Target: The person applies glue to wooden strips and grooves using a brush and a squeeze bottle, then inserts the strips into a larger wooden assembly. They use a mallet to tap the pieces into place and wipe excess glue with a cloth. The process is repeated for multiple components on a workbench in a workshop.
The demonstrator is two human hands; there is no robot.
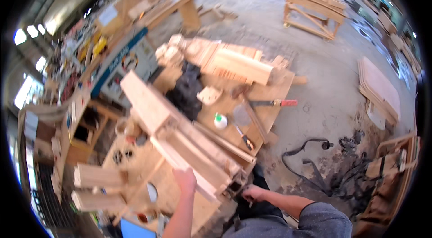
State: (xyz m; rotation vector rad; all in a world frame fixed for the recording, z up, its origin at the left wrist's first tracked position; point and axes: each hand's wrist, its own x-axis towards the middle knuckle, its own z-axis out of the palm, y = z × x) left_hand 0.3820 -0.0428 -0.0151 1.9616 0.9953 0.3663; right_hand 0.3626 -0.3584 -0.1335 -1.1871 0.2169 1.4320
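Note:
A long, hollow wooden post [182, 143] lies slantwise across the workbench in front of me, its near end pointing at my body. Along its left side runs a pale wooden strip [168, 157]. My left hand [185, 180] is closed on the edge of this strip, its fingertips partly hidden. Close to the post's near end, on the right, my right hand [254, 194] is closed; anything inside its fingers is hidden. Right of the post lie a white bottle with a green cap [220, 121], a chisel-like tool with a dark handle [247, 142] and a wooden-handled hammer [253, 114].
Stacked wooden pieces [234, 62] occupy the bench's far end, beside a black cloth [186, 89]. More wooden blocks [99, 179] sit at the left. Black straps [310, 166] lie on the floor at right, near leaning panels [380, 87]. Farther off stands a wooden cart [312, 11].

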